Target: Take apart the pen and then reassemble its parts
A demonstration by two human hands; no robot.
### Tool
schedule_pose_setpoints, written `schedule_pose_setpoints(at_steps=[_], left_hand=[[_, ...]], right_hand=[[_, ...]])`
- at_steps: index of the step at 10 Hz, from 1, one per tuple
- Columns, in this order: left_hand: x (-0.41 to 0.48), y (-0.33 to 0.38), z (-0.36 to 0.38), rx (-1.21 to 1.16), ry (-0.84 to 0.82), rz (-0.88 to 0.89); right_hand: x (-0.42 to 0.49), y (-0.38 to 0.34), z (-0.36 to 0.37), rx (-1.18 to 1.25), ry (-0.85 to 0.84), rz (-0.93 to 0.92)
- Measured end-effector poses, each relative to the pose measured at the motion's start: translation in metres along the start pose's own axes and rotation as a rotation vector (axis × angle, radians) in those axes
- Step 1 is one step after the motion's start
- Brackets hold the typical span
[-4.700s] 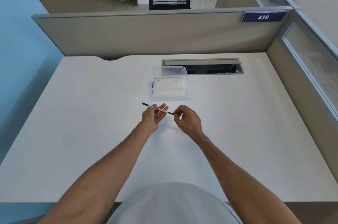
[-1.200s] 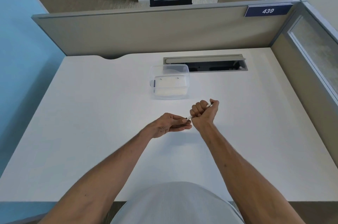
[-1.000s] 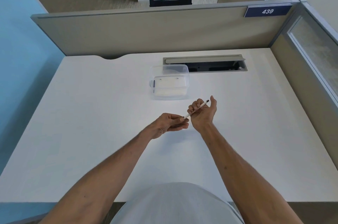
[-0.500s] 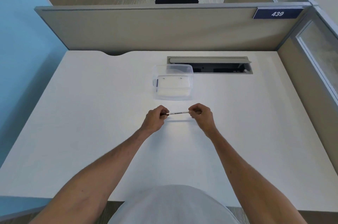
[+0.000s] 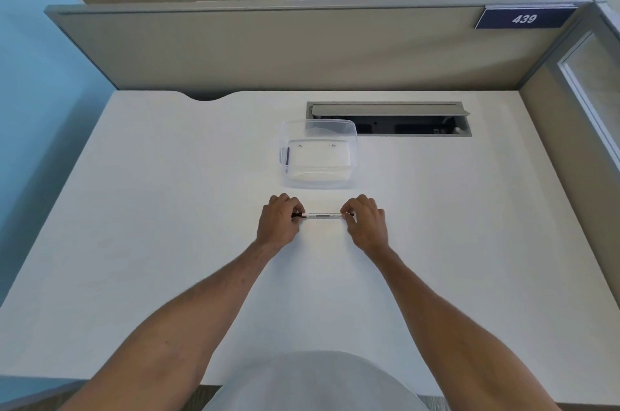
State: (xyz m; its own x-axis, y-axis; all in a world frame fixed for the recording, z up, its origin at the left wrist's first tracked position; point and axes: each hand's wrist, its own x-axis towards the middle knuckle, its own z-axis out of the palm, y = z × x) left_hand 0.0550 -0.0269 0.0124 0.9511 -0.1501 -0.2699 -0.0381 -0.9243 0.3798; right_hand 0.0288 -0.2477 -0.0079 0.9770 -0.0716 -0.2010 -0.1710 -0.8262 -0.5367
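A slim white pen (image 5: pixel 323 215) with black ends lies level, left to right, just above the white desk (image 5: pixel 167 209). My left hand (image 5: pixel 279 222) pinches its left black end between thumb and fingers. My right hand (image 5: pixel 366 222) pinches its right black end the same way. The white middle of the barrel shows between the two hands; both tips are mostly hidden by my fingers.
A clear plastic box (image 5: pixel 318 153) stands just beyond my hands, with a dark pen-like piece against its left wall. Behind it is an open cable slot (image 5: pixel 389 118) in the desk. Grey partitions (image 5: pixel 268 48) close the back and right; a blue wall (image 5: pixel 40 75) is at left.
One second ago the pen was tilted up in my right hand with the left hand at its lower end. Both hands now hold it level by its ends, and the view has shifted slightly.
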Motion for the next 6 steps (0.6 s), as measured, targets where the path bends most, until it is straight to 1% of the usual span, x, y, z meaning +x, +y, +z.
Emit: schedule_pose_setpoints(at_steps=[2, 4, 5, 6], left_hand=[[0.002, -0.001, 0.002, 0.005, -0.016, 0.003], [0.000, -0.001, 0.002, 0.008, -0.011, -0.006], [-0.005, -0.001, 0.005, 0.003, 0.026, 0.010], [-0.009, -0.001, 0.005, 0.074, 0.107, 0.016]], right_hand=[[0.000, 0.001, 0.002, -0.015, 0.001, 0.004], [-0.002, 0.000, -0.002, -0.035, -0.050, 0.002], [-0.008, 0.000, -0.002, -0.039, -0.046, -0.018], [-0.011, 0.001, -0.003, -0.064, 0.001, -0.019]])
